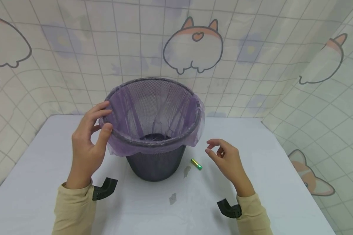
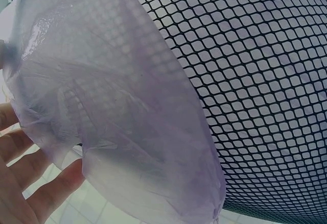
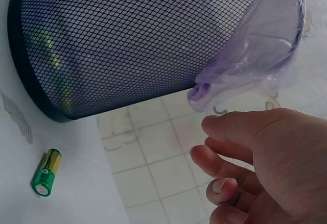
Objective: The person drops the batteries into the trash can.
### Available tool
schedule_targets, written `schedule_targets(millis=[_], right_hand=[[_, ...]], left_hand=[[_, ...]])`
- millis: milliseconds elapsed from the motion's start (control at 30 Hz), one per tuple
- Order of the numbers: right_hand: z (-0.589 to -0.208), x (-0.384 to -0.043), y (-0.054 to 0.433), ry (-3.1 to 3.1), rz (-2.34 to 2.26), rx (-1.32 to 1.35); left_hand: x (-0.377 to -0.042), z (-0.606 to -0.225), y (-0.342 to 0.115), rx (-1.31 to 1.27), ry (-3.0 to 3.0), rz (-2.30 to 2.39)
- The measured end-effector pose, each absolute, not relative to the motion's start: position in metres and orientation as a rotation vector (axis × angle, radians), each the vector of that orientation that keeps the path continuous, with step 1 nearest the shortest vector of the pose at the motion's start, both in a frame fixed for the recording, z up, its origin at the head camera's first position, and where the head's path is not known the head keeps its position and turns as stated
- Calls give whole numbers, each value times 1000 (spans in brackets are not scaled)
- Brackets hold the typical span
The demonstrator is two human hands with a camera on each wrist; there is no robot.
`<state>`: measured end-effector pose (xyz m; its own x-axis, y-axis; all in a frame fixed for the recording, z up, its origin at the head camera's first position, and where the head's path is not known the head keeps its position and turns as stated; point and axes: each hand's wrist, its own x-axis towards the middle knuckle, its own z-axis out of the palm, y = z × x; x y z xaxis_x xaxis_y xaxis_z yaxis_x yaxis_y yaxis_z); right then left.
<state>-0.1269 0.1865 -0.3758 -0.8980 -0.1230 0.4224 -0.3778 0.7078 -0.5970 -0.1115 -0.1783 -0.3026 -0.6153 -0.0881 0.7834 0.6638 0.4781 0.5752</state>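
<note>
A black mesh trash bin (image 1: 156, 166) stands tilted slightly toward me, lined with a thin purple bag (image 1: 123, 148) folded over its rim. At the left of that rim my left hand (image 1: 89, 140) holds on, its fingers and thumb against the edge and the overhanging bag. My right hand (image 1: 225, 158) hovers to the right of the bin with loosely bent fingers and holds nothing. Between this hand and the bin, a green and gold battery (image 1: 196, 164) lies on the table. Through the mesh, the right wrist view shows green-yellow shapes (image 3: 49, 48) low inside the bin.
The white table (image 1: 141, 209) has two grey patches near the bin, one grey patch (image 1: 172, 198) being closer to me. A grid-patterned curtain (image 1: 153, 36) with cartoon animals hangs behind and along the sides. Black mounts (image 1: 106, 189) are strapped at both wrists.
</note>
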Motion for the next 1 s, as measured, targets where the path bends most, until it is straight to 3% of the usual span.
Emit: schedule_targets(millis=[1000], right_hand=[[-393, -132, 184, -2749, 1044, 348]], left_hand=[[-112, -303, -179, -469, -1950, -1196]])
